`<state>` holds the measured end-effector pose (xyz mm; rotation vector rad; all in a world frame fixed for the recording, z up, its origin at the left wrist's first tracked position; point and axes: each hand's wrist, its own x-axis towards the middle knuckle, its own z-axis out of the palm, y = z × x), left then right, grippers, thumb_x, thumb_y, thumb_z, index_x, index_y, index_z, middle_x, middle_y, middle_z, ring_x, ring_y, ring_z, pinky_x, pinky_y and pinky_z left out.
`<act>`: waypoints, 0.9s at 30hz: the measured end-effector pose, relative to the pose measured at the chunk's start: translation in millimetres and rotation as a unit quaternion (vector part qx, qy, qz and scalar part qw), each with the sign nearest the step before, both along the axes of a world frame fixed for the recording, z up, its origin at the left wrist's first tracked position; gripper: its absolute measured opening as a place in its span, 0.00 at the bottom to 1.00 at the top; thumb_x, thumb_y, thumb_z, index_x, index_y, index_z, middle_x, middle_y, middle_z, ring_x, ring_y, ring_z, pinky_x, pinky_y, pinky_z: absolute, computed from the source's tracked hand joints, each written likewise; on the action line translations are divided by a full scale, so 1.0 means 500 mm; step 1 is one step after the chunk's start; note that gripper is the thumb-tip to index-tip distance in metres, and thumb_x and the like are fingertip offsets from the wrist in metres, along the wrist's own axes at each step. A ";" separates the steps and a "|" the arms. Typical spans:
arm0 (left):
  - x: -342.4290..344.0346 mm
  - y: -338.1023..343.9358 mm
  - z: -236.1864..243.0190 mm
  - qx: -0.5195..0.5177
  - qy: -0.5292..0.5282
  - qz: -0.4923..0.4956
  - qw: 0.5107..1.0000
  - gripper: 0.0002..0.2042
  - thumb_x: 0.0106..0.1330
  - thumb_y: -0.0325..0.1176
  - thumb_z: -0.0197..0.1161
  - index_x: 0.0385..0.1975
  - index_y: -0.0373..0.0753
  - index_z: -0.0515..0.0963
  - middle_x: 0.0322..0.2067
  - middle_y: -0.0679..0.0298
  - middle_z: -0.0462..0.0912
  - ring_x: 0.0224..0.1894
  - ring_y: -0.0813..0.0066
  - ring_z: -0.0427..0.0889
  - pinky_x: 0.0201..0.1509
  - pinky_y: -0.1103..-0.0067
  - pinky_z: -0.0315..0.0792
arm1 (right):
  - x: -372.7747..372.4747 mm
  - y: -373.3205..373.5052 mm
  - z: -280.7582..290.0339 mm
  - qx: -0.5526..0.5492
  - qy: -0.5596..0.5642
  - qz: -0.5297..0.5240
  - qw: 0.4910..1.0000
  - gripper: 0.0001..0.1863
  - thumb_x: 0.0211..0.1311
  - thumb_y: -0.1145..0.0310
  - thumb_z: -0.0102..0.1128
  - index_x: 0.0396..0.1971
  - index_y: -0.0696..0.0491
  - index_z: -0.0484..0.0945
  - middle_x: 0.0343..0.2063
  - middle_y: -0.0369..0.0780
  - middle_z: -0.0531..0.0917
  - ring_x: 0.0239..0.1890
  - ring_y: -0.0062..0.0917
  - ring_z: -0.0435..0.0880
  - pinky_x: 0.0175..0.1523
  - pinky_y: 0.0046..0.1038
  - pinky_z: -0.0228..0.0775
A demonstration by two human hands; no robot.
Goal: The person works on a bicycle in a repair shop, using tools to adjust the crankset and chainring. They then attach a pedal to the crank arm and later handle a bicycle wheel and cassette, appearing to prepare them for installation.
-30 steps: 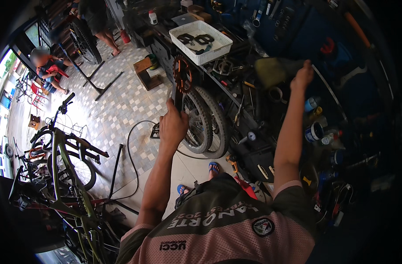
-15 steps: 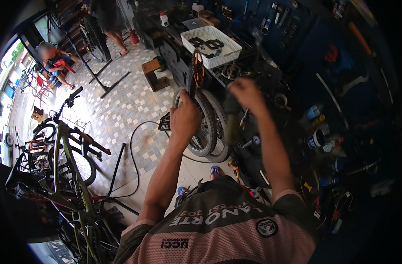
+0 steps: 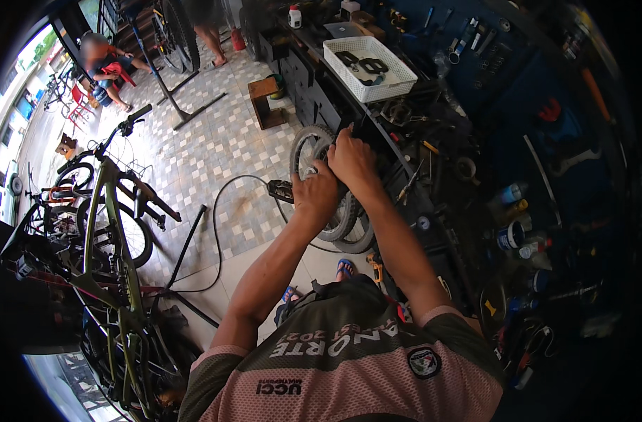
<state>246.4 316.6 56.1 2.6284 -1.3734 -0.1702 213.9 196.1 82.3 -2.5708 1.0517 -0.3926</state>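
My left hand [image 3: 315, 191] and my right hand [image 3: 352, 159] are close together in front of me, above two bicycle wheels [image 3: 301, 144] by the bench. The left hand's fingers are curled, its fingertips close to the right hand. Just ahead of it, my right hand is closed, with a small dark tip [image 3: 349, 128] showing past its fingers. What either hand grips is mostly hidden, too small to name. A black pedal [image 3: 280, 190] sticks out left of the wheels.
A workbench [image 3: 308, 77] with black drawers carries a white plastic basket [image 3: 398, 90] and scattered tools. Bicycles [image 3: 104, 218] stand at left, near a floor hose [image 3: 217, 211]. A wooden box [image 3: 266, 105] and a power drill [image 3: 375, 266] lie lower. A person [image 3: 106, 67] sits far left.
My right hand has come in from the bench side to meet the left. The upright dark bar and the orange-brown strand above my left hand no longer show. The view has shifted slightly.
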 end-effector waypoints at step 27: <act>0.044 0.107 -0.148 -0.138 0.519 0.030 0.843 0.19 0.66 0.37 0.65 0.47 0.28 0.73 0.27 0.52 0.84 0.22 0.62 0.87 0.24 0.67 0.78 | 0.028 -0.179 0.169 0.131 -0.210 0.211 0.946 0.19 0.69 0.54 0.68 0.41 0.57 0.88 0.33 0.45 0.90 0.37 0.30 0.89 0.44 0.35 0.80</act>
